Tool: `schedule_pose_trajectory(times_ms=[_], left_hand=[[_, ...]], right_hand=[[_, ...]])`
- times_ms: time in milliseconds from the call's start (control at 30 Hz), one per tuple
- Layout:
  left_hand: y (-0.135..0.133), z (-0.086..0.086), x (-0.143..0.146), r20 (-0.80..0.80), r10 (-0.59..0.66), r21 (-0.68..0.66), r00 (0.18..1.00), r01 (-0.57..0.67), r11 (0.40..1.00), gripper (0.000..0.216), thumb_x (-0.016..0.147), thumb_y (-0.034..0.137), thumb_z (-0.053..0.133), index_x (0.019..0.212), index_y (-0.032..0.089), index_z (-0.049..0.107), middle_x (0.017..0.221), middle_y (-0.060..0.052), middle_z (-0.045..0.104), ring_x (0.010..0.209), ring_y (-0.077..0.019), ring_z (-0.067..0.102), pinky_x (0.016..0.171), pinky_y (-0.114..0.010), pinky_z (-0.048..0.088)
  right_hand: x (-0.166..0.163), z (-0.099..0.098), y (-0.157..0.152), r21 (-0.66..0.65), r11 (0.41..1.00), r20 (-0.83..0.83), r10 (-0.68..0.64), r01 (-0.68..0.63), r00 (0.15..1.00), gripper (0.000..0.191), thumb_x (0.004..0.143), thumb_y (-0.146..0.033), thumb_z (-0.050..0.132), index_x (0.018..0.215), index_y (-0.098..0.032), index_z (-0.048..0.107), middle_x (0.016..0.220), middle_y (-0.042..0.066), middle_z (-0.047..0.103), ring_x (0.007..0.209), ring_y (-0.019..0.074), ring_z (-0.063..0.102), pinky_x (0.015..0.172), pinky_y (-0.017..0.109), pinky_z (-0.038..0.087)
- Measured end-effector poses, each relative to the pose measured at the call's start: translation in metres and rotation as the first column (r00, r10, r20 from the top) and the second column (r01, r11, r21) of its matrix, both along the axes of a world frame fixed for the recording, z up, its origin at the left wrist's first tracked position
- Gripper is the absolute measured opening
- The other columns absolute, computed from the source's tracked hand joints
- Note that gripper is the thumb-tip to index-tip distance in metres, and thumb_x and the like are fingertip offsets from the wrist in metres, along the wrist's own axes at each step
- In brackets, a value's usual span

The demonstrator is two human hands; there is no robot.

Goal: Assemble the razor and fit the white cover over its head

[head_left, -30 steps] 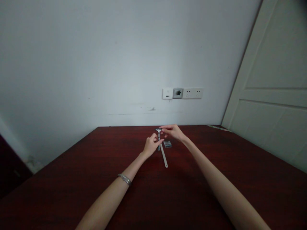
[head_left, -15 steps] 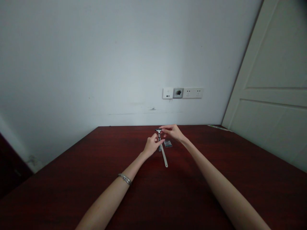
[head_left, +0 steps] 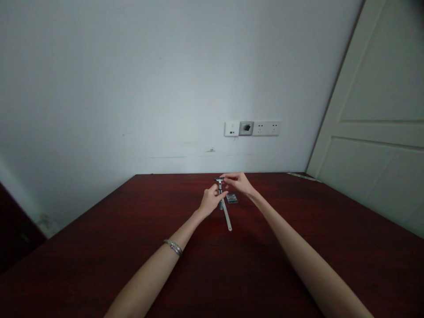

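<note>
A T-shaped razor [head_left: 220, 185] stands upright over the far part of the table, its dark head across the top. My left hand [head_left: 210, 199] is closed around its handle, thumb pointing right. At the razor head's right end, the fingers of my right hand [head_left: 241, 183] are pinched together on it. Below the razor lies a long pale strip [head_left: 227, 217] with a small hole at its near end; its far end is hidden behind my left hand. A small clear flat case [head_left: 232, 198] lies just right of the razor.
The dark red wooden table [head_left: 132, 229] reaches to a white wall with a row of sockets [head_left: 253, 128]. A thin printed strip [head_left: 303, 177] lies at the table's back right edge. On the right stands a pale panelled door [head_left: 374, 128].
</note>
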State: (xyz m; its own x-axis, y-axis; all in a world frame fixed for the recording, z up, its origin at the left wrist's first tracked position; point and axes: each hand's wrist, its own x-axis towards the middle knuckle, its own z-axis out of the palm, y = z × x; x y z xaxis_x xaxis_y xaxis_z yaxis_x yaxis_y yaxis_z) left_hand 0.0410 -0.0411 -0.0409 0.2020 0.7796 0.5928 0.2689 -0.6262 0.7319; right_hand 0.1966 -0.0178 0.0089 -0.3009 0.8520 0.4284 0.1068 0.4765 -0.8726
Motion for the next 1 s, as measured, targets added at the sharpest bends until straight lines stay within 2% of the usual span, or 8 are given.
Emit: schedule_pose_trajectory(times_ms=[167, 433, 533, 800, 1000], left_hand=[[0.0009, -0.0007, 0.0002, 0.015, 0.005, -0.008, 1.000, -0.005, 1.000, 0.030, 0.075, 0.038, 0.060, 0.091, 0.012, 0.059, 0.057, 0.001, 0.059, 0.046, -0.0087, 0.050, 0.045, -0.017, 0.037], [0.0015, 0.0005, 0.0014, 0.053, -0.024, -0.007, 0.998, 0.024, 1.000, 0.033, 0.076, 0.035, 0.059, 0.101, 0.013, 0.060, 0.081, -0.006, 0.068, 0.056, -0.0116, 0.059, 0.052, -0.020, 0.045], [0.0020, 0.0000, 0.0016, 0.061, -0.036, -0.013, 0.997, 0.037, 0.999, 0.035, 0.077, 0.035, 0.059, 0.104, 0.013, 0.059, 0.084, -0.006, 0.069, 0.055, -0.0116, 0.060, 0.052, -0.021, 0.046], [-0.0005, 0.0032, 0.0010, 0.066, -0.037, -0.031, 0.997, 0.039, 0.999, 0.031, 0.077, 0.032, 0.059, 0.101, 0.013, 0.060, 0.081, -0.006, 0.069, 0.059, -0.0135, 0.062, 0.053, -0.021, 0.047], [0.0038, 0.0048, -0.0054, -0.009, -0.030, -0.060, 0.999, 0.030, 0.998, 0.029, 0.073, 0.032, 0.064, 0.094, 0.013, 0.062, 0.068, -0.003, 0.067, 0.059, -0.0143, 0.063, 0.052, -0.020, 0.046]], right_hand=[[-0.0028, 0.0026, -0.0038, 0.043, 0.999, -0.004, 0.009, -0.009, 1.000, 0.030, 0.069, -0.036, 0.062, 0.087, -0.012, 0.070, 0.070, 0.004, 0.068, 0.054, 0.0115, 0.058, 0.057, 0.025, 0.049], [-0.0041, 0.0008, -0.0041, 0.041, 0.999, -0.022, 0.013, -0.012, 1.000, 0.028, 0.071, -0.033, 0.061, 0.088, -0.012, 0.069, 0.069, 0.003, 0.067, 0.058, 0.0124, 0.059, 0.060, 0.025, 0.049], [-0.0036, 0.0003, -0.0035, 0.047, 0.999, -0.022, 0.012, -0.011, 1.000, 0.026, 0.071, -0.032, 0.061, 0.087, -0.013, 0.069, 0.069, 0.003, 0.067, 0.058, 0.0124, 0.060, 0.061, 0.025, 0.049], [-0.0033, -0.0001, -0.0037, 0.030, 0.999, -0.033, 0.041, -0.040, 0.999, 0.027, 0.070, -0.031, 0.062, 0.088, -0.012, 0.069, 0.070, 0.003, 0.068, 0.057, 0.0116, 0.059, 0.059, 0.024, 0.048], [-0.0058, -0.0024, -0.0014, -0.041, 0.999, -0.093, 0.013, -0.017, 0.996, 0.030, 0.067, -0.033, 0.065, 0.088, -0.011, 0.069, 0.069, 0.003, 0.068, 0.053, 0.0103, 0.058, 0.056, 0.024, 0.049]])
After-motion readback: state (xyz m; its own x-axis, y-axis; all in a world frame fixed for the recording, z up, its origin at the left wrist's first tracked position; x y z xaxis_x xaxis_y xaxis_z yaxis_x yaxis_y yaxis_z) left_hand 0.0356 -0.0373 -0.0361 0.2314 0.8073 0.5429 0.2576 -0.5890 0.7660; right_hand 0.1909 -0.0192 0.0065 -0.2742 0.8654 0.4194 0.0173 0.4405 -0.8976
